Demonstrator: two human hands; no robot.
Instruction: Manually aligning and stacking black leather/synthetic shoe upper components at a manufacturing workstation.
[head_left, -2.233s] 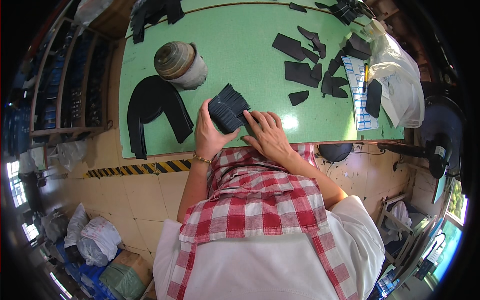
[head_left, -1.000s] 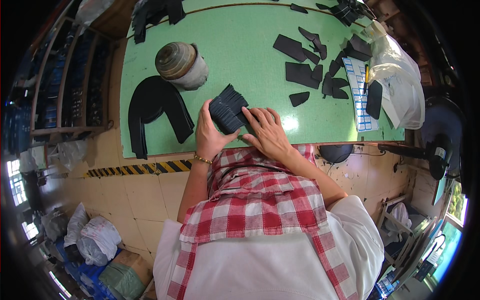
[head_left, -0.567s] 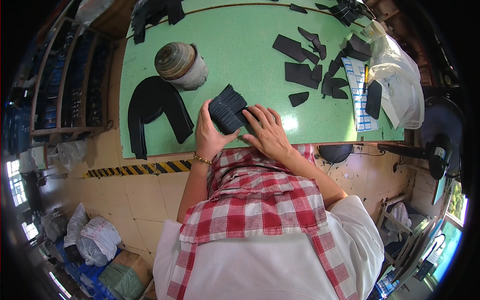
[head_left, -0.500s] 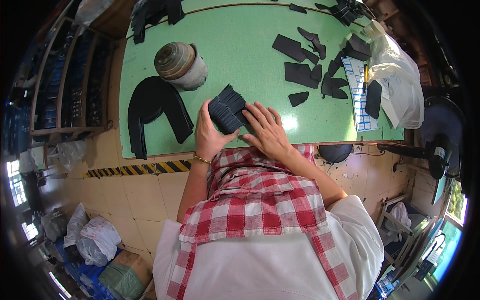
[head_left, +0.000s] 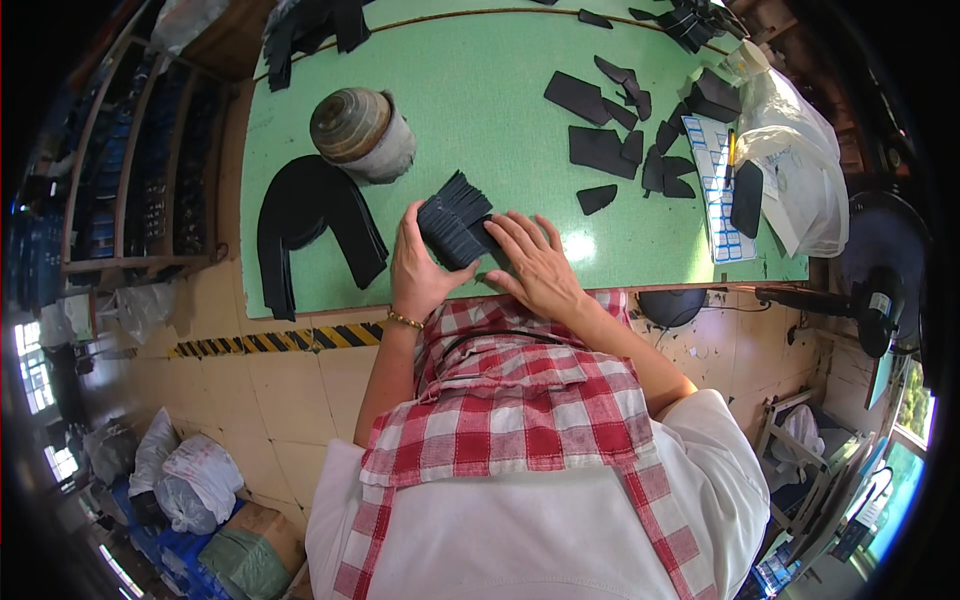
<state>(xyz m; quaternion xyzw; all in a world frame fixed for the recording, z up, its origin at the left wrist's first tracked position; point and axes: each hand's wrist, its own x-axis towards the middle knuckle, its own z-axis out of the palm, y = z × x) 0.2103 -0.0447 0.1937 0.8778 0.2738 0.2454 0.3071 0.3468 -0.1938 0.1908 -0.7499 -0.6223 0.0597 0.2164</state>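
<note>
Both hands, left hand [head_left: 420,270] and right hand [head_left: 535,265], press a fanned stack of black pieces [head_left: 455,220] on the green table [head_left: 500,120]

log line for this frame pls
left hand: gripping fanned stack of black pieces | right hand: flat on stack | surface: green table

Green table [head_left: 480,110], black cut pieces [head_left: 455,220] and black curved stack [head_left: 305,215], red-white checked apron [head_left: 500,400], yellow-black striped floor tape [head_left: 270,340].
</note>
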